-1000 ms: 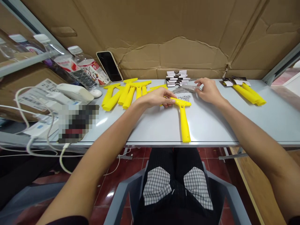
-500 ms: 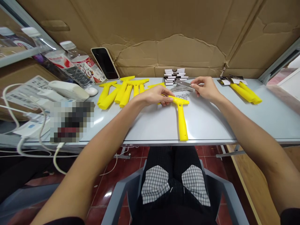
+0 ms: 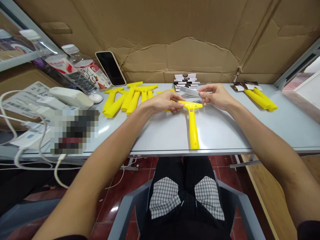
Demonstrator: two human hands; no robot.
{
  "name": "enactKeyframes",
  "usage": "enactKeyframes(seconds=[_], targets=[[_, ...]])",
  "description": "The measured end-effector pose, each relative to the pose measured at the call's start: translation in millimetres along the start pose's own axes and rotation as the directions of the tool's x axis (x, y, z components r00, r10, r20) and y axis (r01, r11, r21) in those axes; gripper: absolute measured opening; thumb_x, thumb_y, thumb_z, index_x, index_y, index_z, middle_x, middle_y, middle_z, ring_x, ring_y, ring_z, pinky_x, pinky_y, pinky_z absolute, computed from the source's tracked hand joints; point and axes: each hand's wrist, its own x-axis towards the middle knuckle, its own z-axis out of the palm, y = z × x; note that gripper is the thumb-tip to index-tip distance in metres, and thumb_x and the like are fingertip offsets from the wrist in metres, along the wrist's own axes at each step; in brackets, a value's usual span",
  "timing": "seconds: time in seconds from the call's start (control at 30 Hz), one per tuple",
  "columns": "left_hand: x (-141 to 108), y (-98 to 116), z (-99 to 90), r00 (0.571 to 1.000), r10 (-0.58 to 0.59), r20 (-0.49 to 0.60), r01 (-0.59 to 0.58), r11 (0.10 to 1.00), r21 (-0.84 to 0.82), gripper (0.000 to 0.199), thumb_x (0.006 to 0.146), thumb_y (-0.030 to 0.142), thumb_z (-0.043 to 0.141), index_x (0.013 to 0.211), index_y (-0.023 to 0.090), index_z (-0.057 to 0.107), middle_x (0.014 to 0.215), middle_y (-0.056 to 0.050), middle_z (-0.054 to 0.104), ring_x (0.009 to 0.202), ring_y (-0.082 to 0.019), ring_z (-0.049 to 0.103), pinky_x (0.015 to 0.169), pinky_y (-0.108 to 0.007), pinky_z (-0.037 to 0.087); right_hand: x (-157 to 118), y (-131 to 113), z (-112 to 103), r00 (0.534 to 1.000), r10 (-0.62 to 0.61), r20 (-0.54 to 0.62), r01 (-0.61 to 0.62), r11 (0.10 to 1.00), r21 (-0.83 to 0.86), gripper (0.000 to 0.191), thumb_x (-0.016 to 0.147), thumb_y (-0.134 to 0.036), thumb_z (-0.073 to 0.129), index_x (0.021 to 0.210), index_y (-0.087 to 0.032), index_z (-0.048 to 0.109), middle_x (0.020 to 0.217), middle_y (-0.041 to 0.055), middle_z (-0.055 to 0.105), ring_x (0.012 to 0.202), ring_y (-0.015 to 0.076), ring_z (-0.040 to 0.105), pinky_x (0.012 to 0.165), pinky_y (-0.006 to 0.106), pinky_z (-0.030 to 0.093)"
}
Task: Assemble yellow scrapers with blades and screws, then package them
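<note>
My left hand (image 3: 170, 101) pinches the left end of the head of a yellow T-shaped scraper handle (image 3: 193, 130), whose grip points toward me at the table's front edge. In my right hand (image 3: 213, 96) a flat metal blade (image 3: 189, 90) is pinched by one end, held above the table just beyond the handle's head. Under and behind it lie more metal strips and a small pile of screws (image 3: 197, 100), partly covered by my fingers. Several more yellow scraper handles (image 3: 135, 100) lie to the left of my left hand.
Folded black-and-white cards (image 3: 186, 80) are stacked at the back. Two carded yellow handles (image 3: 260, 98) lie on the right. A phone (image 3: 111, 68), bottles (image 3: 92, 71), a white mouse (image 3: 96, 98) and cables crowd the left. Cardboard (image 3: 205, 30) walls the back.
My right hand has moved slightly toward me and left with the metal blade, closer to the handle's head. My left hand keeps its hold on the handle.
</note>
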Motion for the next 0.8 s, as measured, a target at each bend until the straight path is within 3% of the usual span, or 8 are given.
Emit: enactKeyframes(seconds=[0.27,0.8], targets=[[-3,5,2.2,0.999,-0.047,-0.023,0.045,0.997,-0.068,0.028,0.083,0.014,0.098,0.109,0.013,0.087,0.085,-0.008,0.078,0.067,-0.014,0.068,0.071,-0.034,0.053,-4,-8,5,1.000,0.020,0.023,-0.022,0.996,0.085,0.028,0.075,-0.032,0.105,0.093,-0.024,0.085,0.077,0.0024,0.068,0.072,0.0170,0.065,0.060,0.032,0.061],[-1,-3,-1.2,0.999,-0.011,-0.045,0.007,0.995,-0.095,0.038,0.075,0.024,0.105,0.107,0.016,0.087,0.090,-0.011,0.080,0.068,-0.017,0.069,0.073,-0.038,0.053,-8,-17,9,0.999,0.046,0.017,-0.047,0.998,0.048,0.035,0.071,-0.036,0.107,0.093,-0.023,0.083,0.077,0.0010,0.067,0.068,0.0152,0.061,0.062,0.033,0.061]])
